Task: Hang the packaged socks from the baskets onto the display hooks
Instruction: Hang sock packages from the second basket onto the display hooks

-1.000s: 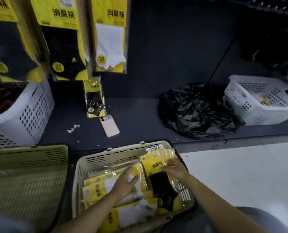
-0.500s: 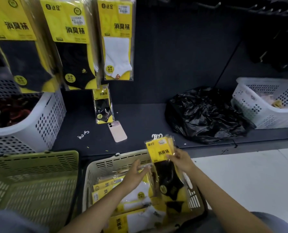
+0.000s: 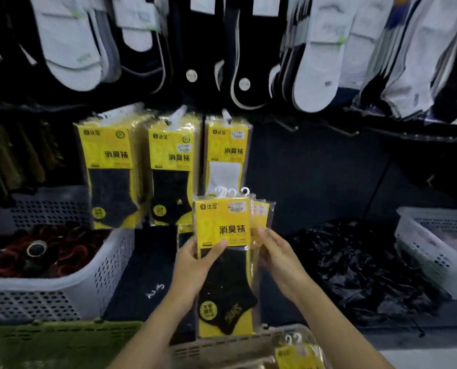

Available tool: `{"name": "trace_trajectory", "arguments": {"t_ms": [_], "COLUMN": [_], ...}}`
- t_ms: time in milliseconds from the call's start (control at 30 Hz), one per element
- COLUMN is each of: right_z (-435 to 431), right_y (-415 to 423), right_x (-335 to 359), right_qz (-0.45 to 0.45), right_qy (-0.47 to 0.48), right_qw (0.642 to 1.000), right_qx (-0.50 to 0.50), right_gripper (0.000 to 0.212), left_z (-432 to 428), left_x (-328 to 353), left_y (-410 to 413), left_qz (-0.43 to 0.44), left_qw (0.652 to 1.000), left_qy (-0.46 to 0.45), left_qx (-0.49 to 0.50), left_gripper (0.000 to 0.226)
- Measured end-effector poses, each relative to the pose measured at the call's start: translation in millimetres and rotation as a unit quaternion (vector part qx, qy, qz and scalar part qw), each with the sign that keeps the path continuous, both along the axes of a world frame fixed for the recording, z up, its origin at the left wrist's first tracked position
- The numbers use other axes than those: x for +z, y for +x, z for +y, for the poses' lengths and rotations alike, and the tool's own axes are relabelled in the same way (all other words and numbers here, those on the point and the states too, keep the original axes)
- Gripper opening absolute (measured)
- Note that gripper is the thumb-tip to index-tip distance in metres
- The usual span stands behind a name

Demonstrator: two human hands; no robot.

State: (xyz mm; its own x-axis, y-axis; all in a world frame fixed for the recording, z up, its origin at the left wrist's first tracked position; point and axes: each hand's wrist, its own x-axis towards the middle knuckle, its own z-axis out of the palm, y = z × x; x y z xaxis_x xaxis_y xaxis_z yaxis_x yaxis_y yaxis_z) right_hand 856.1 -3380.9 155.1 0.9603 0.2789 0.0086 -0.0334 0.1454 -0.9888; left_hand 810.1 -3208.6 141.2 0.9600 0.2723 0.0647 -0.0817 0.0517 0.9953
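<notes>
A bundle of sock packs (image 3: 222,225) is held up in front of the display, just above the beige basket (image 3: 222,348), w/ white hanger tabs at the top. The front pack, a yellow card w/ a black sock, is gripped by the left hand (image 3: 195,265): thumb laid across the card's lower edge, fingers behind. The packs fanned out behind it, to the right, are gripped at their edge by the right hand (image 3: 279,259). One more pack (image 3: 294,356) is seen lying in the beige basket. Behind the bundle, 3 rows of hung packs (image 3: 171,166) are carried on hooks: 2 w/ black socks, 1 w/ white. To their right, bare hooks (image 3: 288,127) are seen, approx. level w/ the hung packs' tops. A green basket (image 3: 49,347) is set at bottom left, w/ a white basket (image 3: 70,286) of dark items behind it. A black bag (image 3: 355,267) and a 2nd white basket (image 3: 419,230) are placed on the shelf at right.
</notes>
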Motion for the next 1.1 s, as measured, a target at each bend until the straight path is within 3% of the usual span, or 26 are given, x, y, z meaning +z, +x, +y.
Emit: {"name": "trace_trajectory", "arguments": {"t_ms": [167, 300, 567, 767, 933, 1033, 1100], "right_z": [28, 33, 51, 66, 66, 64, 65], "right_y": [28, 58, 107, 120, 122, 109, 96], "right_x": [42, 71, 105, 103, 98, 97, 98], "right_qz": [-0.061, -0.057, -0.125, -0.127, -0.052, -0.079, -0.086], "right_qy": [0.015, 0.043, -0.048, -0.05, -0.028, -0.017, -0.008], "right_qw": [0.997, 0.992, 0.981, 0.981, 0.973, 0.958, 0.967], "right_qx": [-0.043, -0.108, -0.141, -0.134, -0.222, -0.276, -0.24], "right_gripper": [0.028, 0.022, 0.016, 0.016, 0.032, 0.038, 0.035], "left_z": [43, 71, 108, 108, 97, 91, 86], "left_x": [52, 81, 111, 114, 116, 114, 112], "left_y": [8, 14, 30, 36, 42, 43, 44], "left_qz": [-0.069, -0.095, -0.126, -0.119, -0.116, -0.116, -0.11], "left_qw": [0.997, 0.992, 0.978, 0.981, 0.985, 0.987, 0.99], "left_qy": [0.008, 0.008, 0.045, 0.036, 0.035, 0.032, 0.03], "left_qx": [0.031, 0.078, 0.16, 0.15, 0.127, 0.103, 0.086], "left_gripper": [0.033, 0.036, 0.013, 0.016, 0.022, 0.022, 0.026]}}
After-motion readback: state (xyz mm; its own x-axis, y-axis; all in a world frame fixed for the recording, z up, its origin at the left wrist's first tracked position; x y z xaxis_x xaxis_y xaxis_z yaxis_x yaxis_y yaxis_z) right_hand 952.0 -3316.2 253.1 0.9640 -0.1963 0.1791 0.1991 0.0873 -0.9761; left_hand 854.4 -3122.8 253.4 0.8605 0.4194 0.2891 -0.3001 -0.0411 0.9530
